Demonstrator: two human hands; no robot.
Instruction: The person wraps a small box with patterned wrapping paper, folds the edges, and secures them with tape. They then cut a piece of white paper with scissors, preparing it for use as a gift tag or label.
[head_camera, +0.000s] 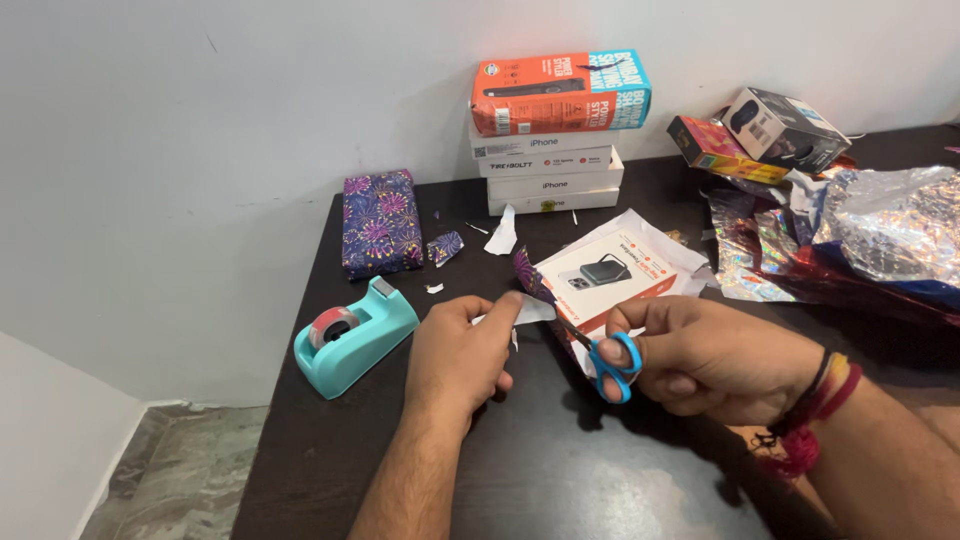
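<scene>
Scissors (607, 357), blue-handled, gripped in right hand (700, 355), fingers through the loops, blades angled up-left into purple patterned wrapping paper (530, 282). Left hand (465, 355) pinches the paper's white edge, forearm reaching in from below. Paper lies partly under a white-and-orange box (605, 275). Teal tape dispenser (352, 335) sits near the dark surface's (560, 470) left edge; bare stretch in front.

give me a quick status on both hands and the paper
Left hand pinching wrapping paper. Right hand working blue scissors into it. Half-wrapped box just behind; tape dispenser off left.
</scene>
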